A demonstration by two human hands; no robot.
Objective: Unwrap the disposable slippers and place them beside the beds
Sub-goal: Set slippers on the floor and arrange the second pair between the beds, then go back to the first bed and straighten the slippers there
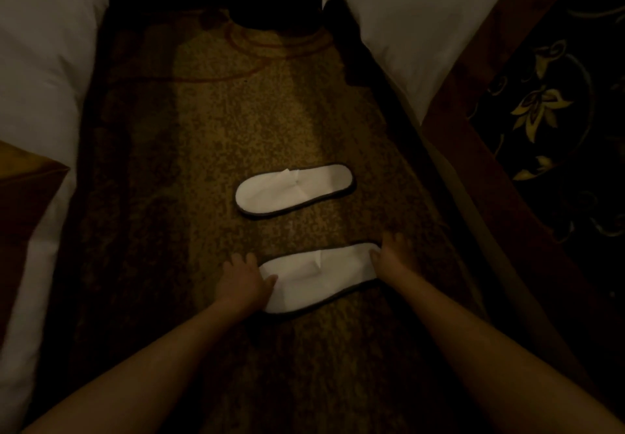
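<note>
near slipper (318, 276) gripped at its ends by left hand (245, 279) and right hand (392, 258) | best laid parallel to far slipper (294, 190) | carpet (203, 163) between beds

Two white slippers (295, 187) on carpet (203, 129)

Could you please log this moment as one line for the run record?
left hand on near slipper toe end | right hand at its heel end | far slipper lies apart on carpet

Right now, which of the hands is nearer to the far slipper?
Left. The left hand lies below the far slipper, at its toe end; the right hand sits further off.
</note>
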